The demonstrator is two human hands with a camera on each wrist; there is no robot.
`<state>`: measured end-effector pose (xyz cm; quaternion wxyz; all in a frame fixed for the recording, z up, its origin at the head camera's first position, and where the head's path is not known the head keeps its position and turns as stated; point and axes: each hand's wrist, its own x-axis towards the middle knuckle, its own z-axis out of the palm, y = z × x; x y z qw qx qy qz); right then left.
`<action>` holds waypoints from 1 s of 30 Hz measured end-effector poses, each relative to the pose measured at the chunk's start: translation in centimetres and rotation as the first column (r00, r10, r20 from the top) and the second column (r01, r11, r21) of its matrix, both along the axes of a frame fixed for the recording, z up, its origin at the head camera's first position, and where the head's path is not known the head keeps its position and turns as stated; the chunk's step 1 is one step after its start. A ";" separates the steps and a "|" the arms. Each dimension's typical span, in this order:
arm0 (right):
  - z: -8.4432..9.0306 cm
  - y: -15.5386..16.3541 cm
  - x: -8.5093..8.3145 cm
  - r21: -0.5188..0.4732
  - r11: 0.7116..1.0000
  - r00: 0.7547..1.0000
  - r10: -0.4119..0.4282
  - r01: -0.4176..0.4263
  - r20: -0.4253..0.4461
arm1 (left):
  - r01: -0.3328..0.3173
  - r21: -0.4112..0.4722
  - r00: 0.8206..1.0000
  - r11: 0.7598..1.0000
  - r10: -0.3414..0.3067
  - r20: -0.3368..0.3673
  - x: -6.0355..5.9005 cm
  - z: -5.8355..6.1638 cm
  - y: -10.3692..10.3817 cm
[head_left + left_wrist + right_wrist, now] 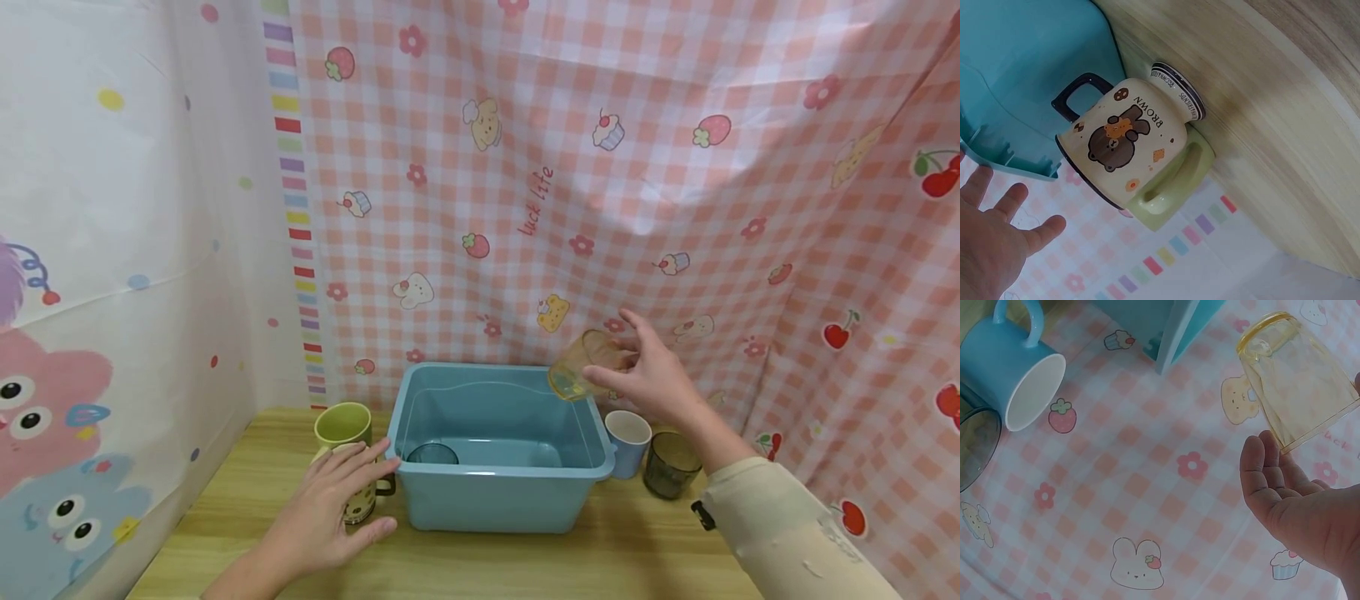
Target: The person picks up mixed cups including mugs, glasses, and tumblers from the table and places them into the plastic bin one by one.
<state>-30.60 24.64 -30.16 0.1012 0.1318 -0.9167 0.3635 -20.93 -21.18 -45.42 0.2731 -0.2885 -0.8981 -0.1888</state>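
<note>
Amber tumbler (588, 367) tilted in its fingers, the right hand (651, 373) hovers near the blue tub (495, 502); the left hand (328, 510), fingers spread, hovers near the bear-print mug (1132, 137).

The blue bin (498, 504) has room rightward (glass (433, 455) at left).

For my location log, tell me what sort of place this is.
Probably a curtained-off tabletop workspace: a wood-grain table, a pink checked cloth hanging behind it, and a blue bin with mugs on either side.
</note>
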 end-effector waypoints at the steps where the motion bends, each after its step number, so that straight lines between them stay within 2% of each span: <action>1: 0.0 -0.1 0.0 -0.001 1.000 1.000 0.002 -0.002 0.001 | -0.001 -0.002 1.000 1.000 0.001 -0.001 0.0 0.0 0.0; 8: 0.0 -0.9 -0.3 0.008 1.000 1.000 0.017 -0.017 0.000 | 0.001 0.002 1.000 1.000 -0.001 -0.001 -0.1 -0.1 0.0; 18: -0.1 -2.1 -0.8 -0.031 0.999 1.000 0.028 -0.027 0.006 | 0.002 0.009 1.000 1.000 -0.002 0.000 -0.1 -0.1 0.1; 30: -0.3 -3.3 -1.3 0.010 0.999 0.999 0.034 -0.034 -0.009 | 0.004 0.022 1.000 1.000 -0.005 0.019 0.0 0.0 0.1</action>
